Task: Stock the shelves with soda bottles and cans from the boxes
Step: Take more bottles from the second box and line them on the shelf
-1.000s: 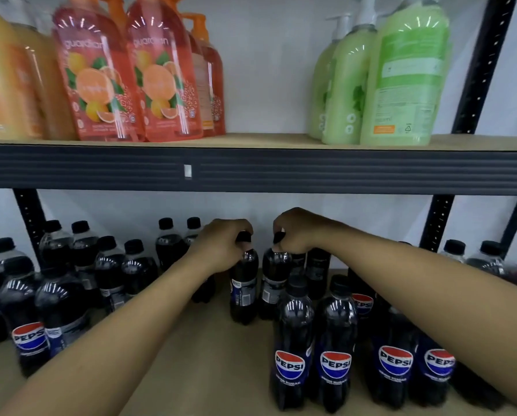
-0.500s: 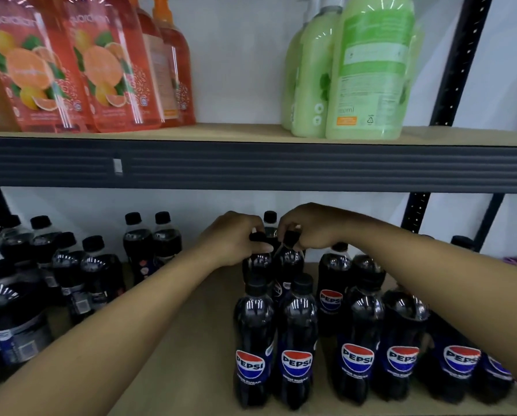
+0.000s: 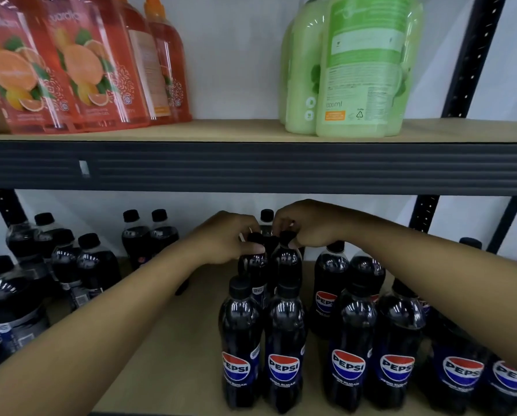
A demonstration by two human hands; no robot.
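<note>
Left hand (image 3: 224, 240) pinches the cap of one Pepsi bottle (image 3: 251, 264), right hand (image 3: 307, 226) the cap of a second Pepsi bottle (image 3: 288, 265) beside it, both just behind the front row (image 3: 284, 349) on the lower shelf (image 3: 161, 349) — bases hidden, so a tilted release could topple neighbours.

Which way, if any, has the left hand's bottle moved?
Yes, rightward: the bottle in the left hand now sits directly behind the front-left Pepsi bottle; earlier it was left of it.

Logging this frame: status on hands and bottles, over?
Left hand grips cap of left bottle; right hand grips cap of right bottle. Both upright behind front Pepsi row, bases hidden. Nothing in the way.
</note>
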